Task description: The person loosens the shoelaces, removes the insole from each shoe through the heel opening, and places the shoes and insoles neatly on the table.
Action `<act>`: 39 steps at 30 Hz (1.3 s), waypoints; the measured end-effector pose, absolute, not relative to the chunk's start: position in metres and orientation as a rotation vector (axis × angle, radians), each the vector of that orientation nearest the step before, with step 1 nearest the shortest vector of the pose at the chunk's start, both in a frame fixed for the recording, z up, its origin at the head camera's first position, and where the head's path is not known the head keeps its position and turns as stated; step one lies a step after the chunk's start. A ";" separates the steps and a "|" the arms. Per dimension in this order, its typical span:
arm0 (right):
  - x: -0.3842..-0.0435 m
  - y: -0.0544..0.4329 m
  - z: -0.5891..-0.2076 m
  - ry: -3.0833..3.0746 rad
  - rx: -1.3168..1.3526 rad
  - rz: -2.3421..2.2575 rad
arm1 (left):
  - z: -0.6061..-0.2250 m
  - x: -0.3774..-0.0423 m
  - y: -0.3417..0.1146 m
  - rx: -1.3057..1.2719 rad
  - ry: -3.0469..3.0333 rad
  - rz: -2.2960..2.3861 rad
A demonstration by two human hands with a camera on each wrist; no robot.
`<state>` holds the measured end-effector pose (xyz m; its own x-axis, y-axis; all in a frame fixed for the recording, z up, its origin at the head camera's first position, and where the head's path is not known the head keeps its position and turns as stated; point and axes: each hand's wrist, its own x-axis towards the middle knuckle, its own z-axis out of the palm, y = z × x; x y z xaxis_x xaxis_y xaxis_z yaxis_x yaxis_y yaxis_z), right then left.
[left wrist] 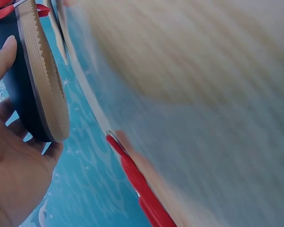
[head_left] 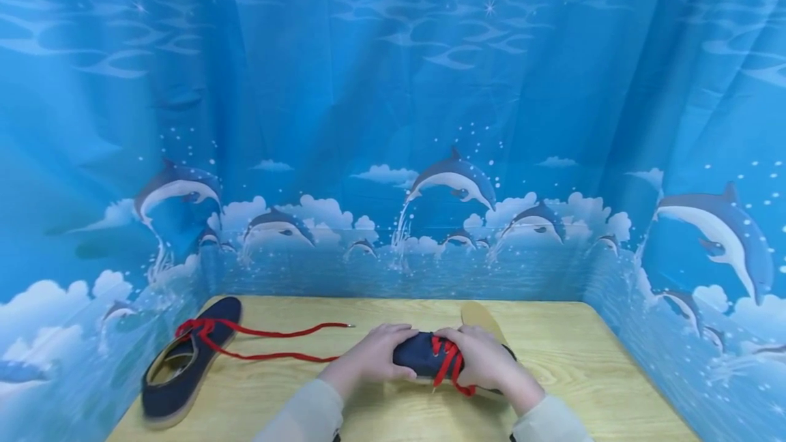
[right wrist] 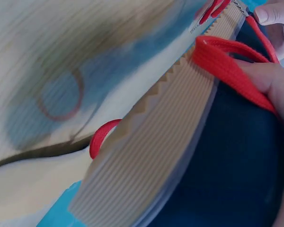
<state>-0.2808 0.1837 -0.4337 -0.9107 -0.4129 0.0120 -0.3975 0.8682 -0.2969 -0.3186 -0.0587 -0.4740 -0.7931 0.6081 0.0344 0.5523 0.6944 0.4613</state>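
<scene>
Between both hands is a navy shoe (head_left: pixel 417 353) with red laces (head_left: pixel 453 365) and a ribbed tan sole (left wrist: pixel 41 78). My left hand (head_left: pixel 377 355) grips its left end, thumb on the near side and fingers round the far side. Over the laced part, my right hand (head_left: pixel 485 360) holds the shoe and hides much of its right end. In the right wrist view a loop of lace (right wrist: pixel 232 71) stands out over the sole's edge beside the fingers. A tan insole-like piece (head_left: pixel 481 317) lies just behind the shoe, partly covered.
At the table's left side lies a second navy shoe (head_left: pixel 166 401), its red laces (head_left: pixel 270 334) stretched rightward toward the left hand. The wood-patterned table (head_left: pixel 583 374) is enclosed at the back and sides by a blue dolphin-print curtain (head_left: pixel 393 121).
</scene>
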 end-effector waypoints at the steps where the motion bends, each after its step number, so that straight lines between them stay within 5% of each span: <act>1: -0.281 0.182 -0.434 2.982 -0.655 -0.455 | -0.475 -0.318 -0.061 0.945 2.771 0.702; 39: -0.283 0.141 -0.456 2.873 -0.890 -0.319 | -0.484 -0.296 -0.109 0.792 2.753 0.640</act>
<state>-0.2826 0.1412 -0.4561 -0.8208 -0.5691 -0.0487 -0.5445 0.8054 -0.2341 -0.2960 -0.1087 -0.4838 -0.8346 0.5456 -0.0758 0.4561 0.7617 0.4603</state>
